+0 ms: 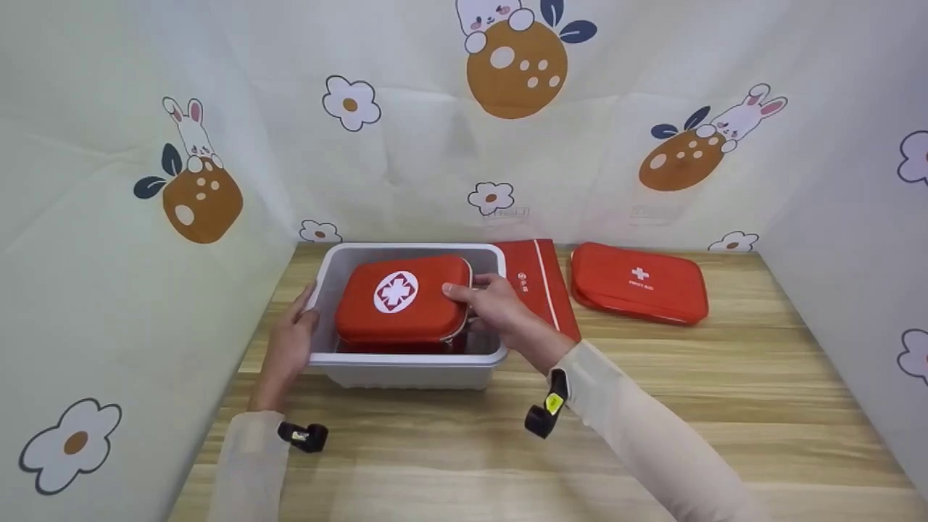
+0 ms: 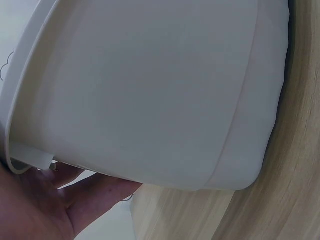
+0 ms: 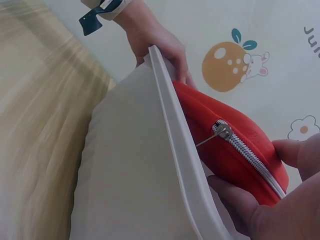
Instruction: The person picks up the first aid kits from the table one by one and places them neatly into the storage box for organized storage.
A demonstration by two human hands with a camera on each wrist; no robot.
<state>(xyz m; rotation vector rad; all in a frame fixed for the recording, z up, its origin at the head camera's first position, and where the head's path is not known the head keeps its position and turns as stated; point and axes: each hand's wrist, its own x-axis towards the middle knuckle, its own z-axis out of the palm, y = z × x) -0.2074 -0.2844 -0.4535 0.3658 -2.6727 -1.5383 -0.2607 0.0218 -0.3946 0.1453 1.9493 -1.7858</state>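
Observation:
A red first-aid case (image 1: 362, 304) with a white cross emblem lies tilted in a white plastic bin (image 1: 406, 371). My right hand (image 1: 500, 308) grips the case's right end, thumb on top and fingers at the lower side. From the right wrist view, its silver zipper and pull tab (image 3: 223, 131) show just above the bin's rim. My left hand (image 1: 290, 344) holds the bin by its left rim. Below that rim, the left wrist view shows fingers (image 2: 102, 197) against the outer wall. The case hides most of the bin's inside; something dark red shows beneath it.
Right of the bin lies a flat red pouch (image 1: 536, 283) with a white stripe, partly behind my right hand. Farther right, another red first-aid pouch (image 1: 645, 286) rests on the wooden table (image 1: 406, 457). Patterned cloth walls (image 1: 406, 159) enclose the back and sides.

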